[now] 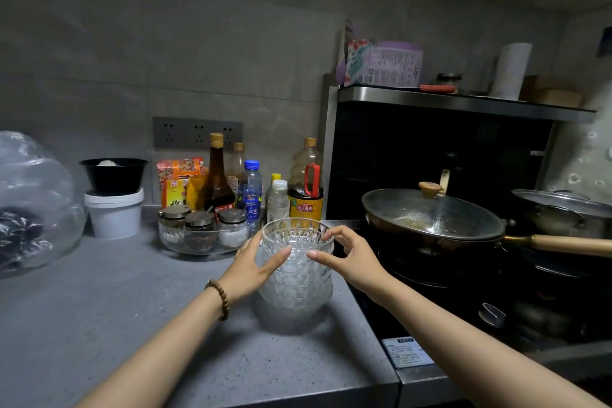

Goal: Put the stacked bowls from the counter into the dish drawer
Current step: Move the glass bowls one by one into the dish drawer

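A: Presently, the fingers (336, 234)?
B: Mine are spread and curved round the stacked bowls (294, 278): left hand (255, 263) on the flank, right hand (351, 258) at the rim.
A: Location?
B: Standing on the counter (132, 308), just beside the hob (414, 291).
A: Handling?
B: I judge it heavy, rigid, slick, breakable glass. I recommend a low grip on both sides.

In front of me a stack of clear, diamond-patterned glass bowls (295, 278) stands upright, nested rims up, on the grey stone counter (132, 295) near its right edge.
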`<control>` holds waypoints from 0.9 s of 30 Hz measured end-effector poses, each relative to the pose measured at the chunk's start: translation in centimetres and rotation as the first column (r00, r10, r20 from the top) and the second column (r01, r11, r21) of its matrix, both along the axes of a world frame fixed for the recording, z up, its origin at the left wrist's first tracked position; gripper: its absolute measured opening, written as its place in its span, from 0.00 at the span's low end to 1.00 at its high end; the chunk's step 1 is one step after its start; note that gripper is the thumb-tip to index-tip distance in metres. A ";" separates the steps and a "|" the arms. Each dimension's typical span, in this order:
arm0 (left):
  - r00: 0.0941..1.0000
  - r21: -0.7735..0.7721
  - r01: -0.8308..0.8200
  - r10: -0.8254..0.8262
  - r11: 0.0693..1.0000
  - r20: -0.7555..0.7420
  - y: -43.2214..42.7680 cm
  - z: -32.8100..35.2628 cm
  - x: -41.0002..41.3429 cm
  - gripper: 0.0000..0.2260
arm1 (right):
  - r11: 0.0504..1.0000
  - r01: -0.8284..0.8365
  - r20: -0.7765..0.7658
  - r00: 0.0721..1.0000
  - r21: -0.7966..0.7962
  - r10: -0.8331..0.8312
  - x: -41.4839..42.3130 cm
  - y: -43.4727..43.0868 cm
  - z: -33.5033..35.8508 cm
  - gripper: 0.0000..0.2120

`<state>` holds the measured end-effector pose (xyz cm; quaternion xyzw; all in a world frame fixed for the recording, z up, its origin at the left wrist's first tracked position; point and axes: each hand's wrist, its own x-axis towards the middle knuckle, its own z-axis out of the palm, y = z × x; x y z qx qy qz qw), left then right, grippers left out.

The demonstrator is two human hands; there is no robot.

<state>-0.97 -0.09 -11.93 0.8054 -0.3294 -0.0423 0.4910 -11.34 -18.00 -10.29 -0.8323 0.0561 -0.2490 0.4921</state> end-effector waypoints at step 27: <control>0.746 -0.416 0.418 -0.566 0.808 -0.350 -13.4 -3.1 -20.3 0.36 | 0.976 -0.124 -0.099 0.985 0.178 0.143 -24.9 -7.9 0.4 0.11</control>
